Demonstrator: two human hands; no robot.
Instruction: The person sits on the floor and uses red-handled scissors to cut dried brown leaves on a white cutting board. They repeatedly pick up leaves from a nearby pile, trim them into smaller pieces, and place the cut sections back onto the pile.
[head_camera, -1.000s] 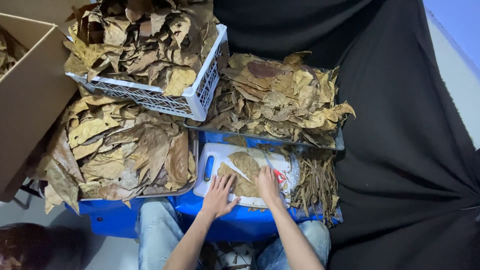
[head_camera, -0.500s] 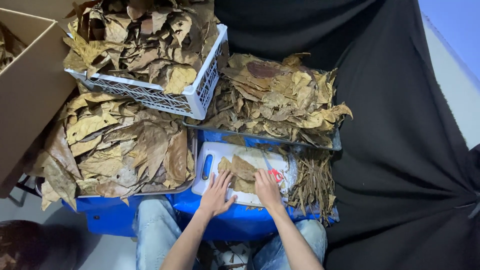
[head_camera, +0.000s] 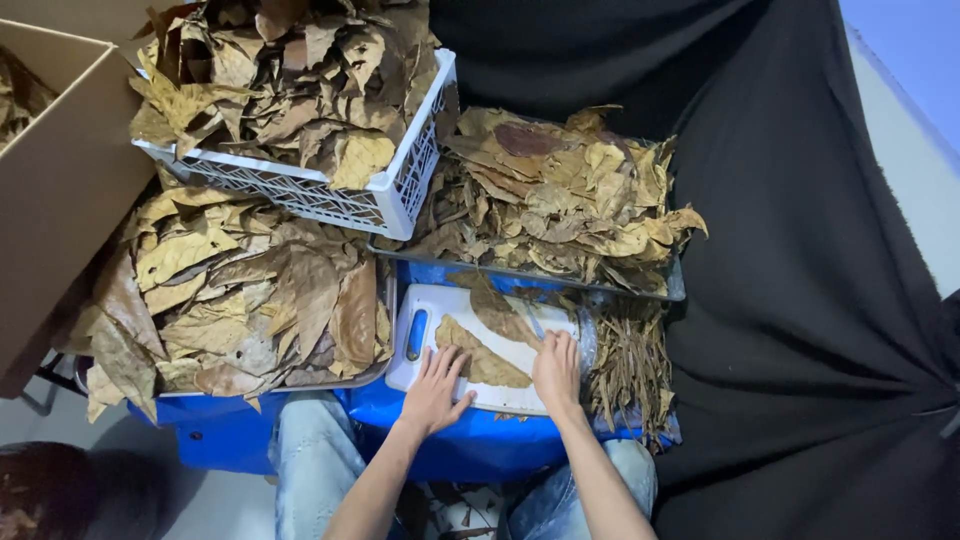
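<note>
A white cutting board (head_camera: 432, 302) with a blue handle slot lies on a blue surface over my knees. Two dry brown leaves (head_camera: 492, 340) lie on it. My left hand (head_camera: 436, 388) rests flat with fingers spread on the near edge of the lower leaf. My right hand (head_camera: 556, 366) presses palm down on the right part of the leaves. Neither hand grips anything. A heap of thin leaf stems (head_camera: 628, 365) lies just right of the board.
A white plastic crate (head_camera: 385, 205) full of dry leaves stands at the back left. Trays heaped with leaves sit at the left (head_camera: 240, 300) and back right (head_camera: 560, 200). A cardboard box (head_camera: 60, 190) is far left. Black cloth (head_camera: 800, 250) hangs on the right.
Both hands stayed on the board; the leaves under them have shifted and lie flatter. The view has moved slightly.
</note>
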